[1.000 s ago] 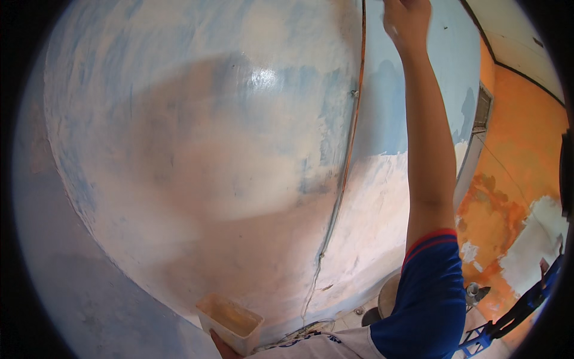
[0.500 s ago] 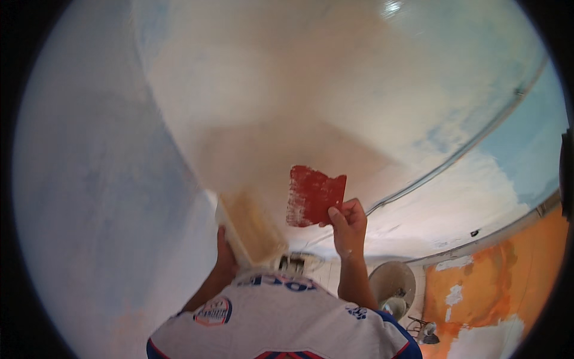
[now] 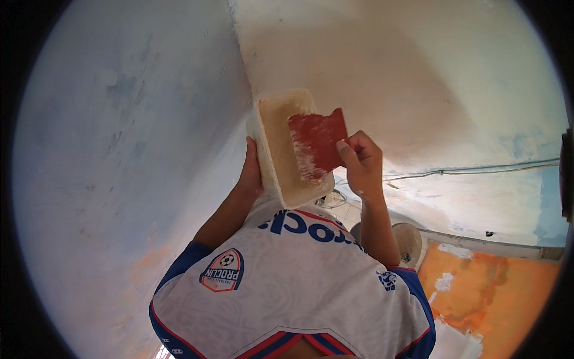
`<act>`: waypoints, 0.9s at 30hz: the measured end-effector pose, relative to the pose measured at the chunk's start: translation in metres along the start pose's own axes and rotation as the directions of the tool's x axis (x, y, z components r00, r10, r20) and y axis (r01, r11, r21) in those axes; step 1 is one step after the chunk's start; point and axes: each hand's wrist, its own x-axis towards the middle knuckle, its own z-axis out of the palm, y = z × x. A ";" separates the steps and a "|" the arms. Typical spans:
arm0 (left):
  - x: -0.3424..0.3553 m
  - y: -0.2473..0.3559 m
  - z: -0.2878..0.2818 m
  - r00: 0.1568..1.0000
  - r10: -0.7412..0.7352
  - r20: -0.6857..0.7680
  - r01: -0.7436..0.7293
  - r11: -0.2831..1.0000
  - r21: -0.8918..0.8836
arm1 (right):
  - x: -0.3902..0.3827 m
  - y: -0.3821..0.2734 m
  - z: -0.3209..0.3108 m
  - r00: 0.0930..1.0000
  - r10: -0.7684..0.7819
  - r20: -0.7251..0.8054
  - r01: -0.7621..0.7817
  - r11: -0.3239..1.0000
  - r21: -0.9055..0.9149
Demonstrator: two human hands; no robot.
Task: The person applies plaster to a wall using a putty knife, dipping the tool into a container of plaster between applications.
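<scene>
Red plastic scraper blade (image 3: pixel 317 143), one only, flat and squarish, streaked with pale putty along its lower edge, sitting at centre frame over one cream rectangular putty tray (image 3: pixel 287 149). Tray smeared tan inside, rim caked, tilted with its long side running up and down the frame. Two hands in play. Right hand (image 3: pixel 362 161), right of centre, fingers curled shut around the scraper's edge, thumb pressed on the red face. Left hand (image 3: pixel 251 173), just left of the tray, fingers wrapped behind the tray's side wall, thumb along the rim, gripping firm. One white sports shirt with blue sleeves (image 3: pixel 287 281) filling lower centre. Orange patched wall (image 3: pixel 496 287) at lower right, one thin cable (image 3: pixel 478 170) running across the right.
</scene>
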 end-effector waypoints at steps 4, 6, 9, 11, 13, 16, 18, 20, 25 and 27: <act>0.001 -0.013 -0.029 0.999 0.034 -0.008 -0.034 0.999 -0.022 | -0.003 -0.006 -0.018 0.993 -0.050 -0.103 0.049 0.999 -0.010; 0.004 -0.016 -0.030 0.998 0.059 -0.036 -0.060 0.998 -0.014 | -0.008 -0.010 -0.035 0.989 -0.022 -0.143 0.039 0.993 0.115; -0.004 -0.020 -0.038 0.995 0.094 -0.038 -0.094 0.996 0.015 | -0.011 -0.018 -0.055 0.950 -0.098 -0.297 0.170 0.958 0.230; -0.005 -0.020 -0.052 0.994 0.107 -0.008 -0.107 0.994 0.014 | -0.008 -0.042 -0.060 0.921 -0.230 -0.315 0.283 0.950 0.133; -0.005 -0.021 -0.068 0.994 0.108 -0.016 -0.108 0.994 0.001 | -0.008 -0.063 -0.075 0.896 -0.374 -0.239 0.381 0.925 -0.018; -0.016 -0.015 -0.039 0.995 0.104 0.001 -0.104 0.992 0.066 | 0.000 -0.116 -0.099 0.820 -0.518 -0.245 0.485 0.855 -0.184; -0.010 -0.011 -0.039 0.994 0.107 0.033 -0.109 0.991 0.083 | 0.015 -0.139 -0.100 0.800 -0.568 -0.194 0.496 0.807 -0.320; -0.004 -0.010 -0.044 0.992 0.101 0.077 -0.105 0.993 0.051 | 0.031 -0.155 -0.089 0.781 -0.612 -0.124 0.474 0.711 -0.519; 0.000 -0.010 -0.043 0.997 0.072 0.038 -0.074 0.997 0.033 | 0.064 -0.199 -0.089 0.672 -0.707 0.221 0.460 0.164 -0.872; 0.000 -0.009 -0.047 0.997 0.074 0.037 -0.075 0.997 0.023 | 0.076 -0.231 -0.094 0.629 -0.747 0.217 0.444 0.116 -0.889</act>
